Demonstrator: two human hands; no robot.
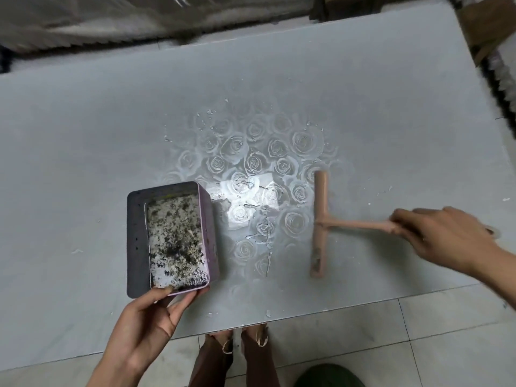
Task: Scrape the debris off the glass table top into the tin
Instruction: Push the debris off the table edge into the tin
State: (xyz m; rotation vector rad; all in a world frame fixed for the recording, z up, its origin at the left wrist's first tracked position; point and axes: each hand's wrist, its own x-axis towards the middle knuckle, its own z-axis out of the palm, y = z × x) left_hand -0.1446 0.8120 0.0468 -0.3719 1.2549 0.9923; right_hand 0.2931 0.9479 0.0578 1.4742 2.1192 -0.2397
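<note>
Glass table top (83,135): frosted grey pane that fills most of the view, with a pale rose pattern (251,163) at its middle and a bright glare just right of the tin
Tin (136,238): rectangular, lilac outside and grey inside, at the near left of the table top, just left of the rose pattern, its opening facing up at the camera; whether it sits flat on the glass or is slightly lifted cannot be told
Debris in the tin (176,236): a speckled layer of dark and pale crumbs over the tin's bottom
Debris on the glass (208,113): small white flakes scattered around the far edge of the rose pattern, a few more near the front edge of the table
Left hand (148,328): holds the tin by its near short end, thumb laid over the rim and the fingers curled under the outside of the wall
Scraper (319,224): pink and T-shaped, its long head running away from the person just right of the rose pattern, its handle pointing to the right; whether the head touches the glass cannot be told
Right hand (446,236): blurred, fingers curled round the far end of the scraper's handle, well apart from the tin
Floor (391,331): pale tiles in front of the table
Feet (240,347): the person's own, in sandals, just under the table's front edge
Green object (326,377): rounded, at the bottom edge, too cut off to name
Cardboard box (485,23): beyond the far right corner of the table
</note>
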